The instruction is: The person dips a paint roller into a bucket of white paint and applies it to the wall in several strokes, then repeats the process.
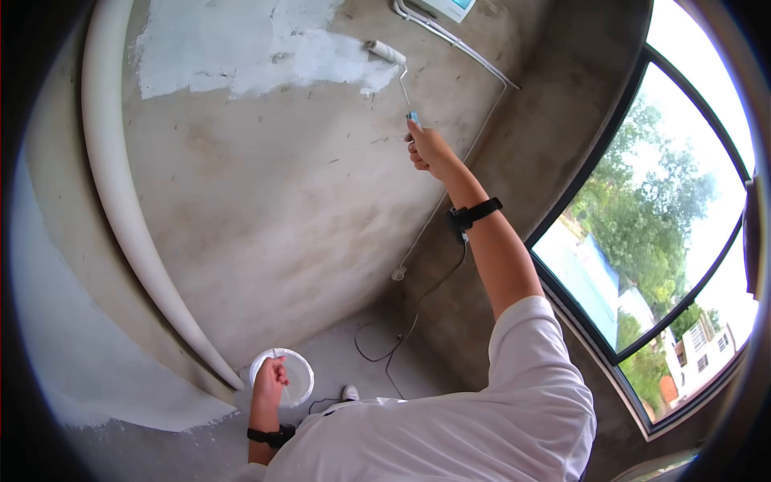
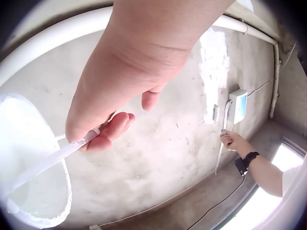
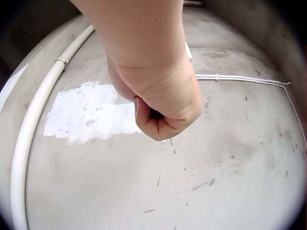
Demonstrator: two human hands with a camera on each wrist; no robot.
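My right hand point(image 1: 431, 151), arm stretched out, grips the blue handle point(image 1: 413, 117) of a paint roller. The white roller sleeve point(image 1: 386, 53) lies against the wall at the lower right edge of a patch of white paint point(image 1: 241, 48). In the right wrist view the fingers of my right hand point(image 3: 160, 112) are curled and the roller is hidden behind them. Low down, my left hand point(image 1: 271, 379) holds the handle point(image 2: 53, 160) of a white bucket point(image 1: 303, 384). Pale paint shows inside the bucket in the head view.
A thick white pipe point(image 1: 108, 161) runs down the wall on the left. Thin white conduits point(image 1: 458, 42) lead from a wall box point(image 1: 450, 6) at the top. A dark cable point(image 1: 415, 317) hangs from the right wrist strap to the floor. A black-framed window point(image 1: 642, 193) fills the right side.
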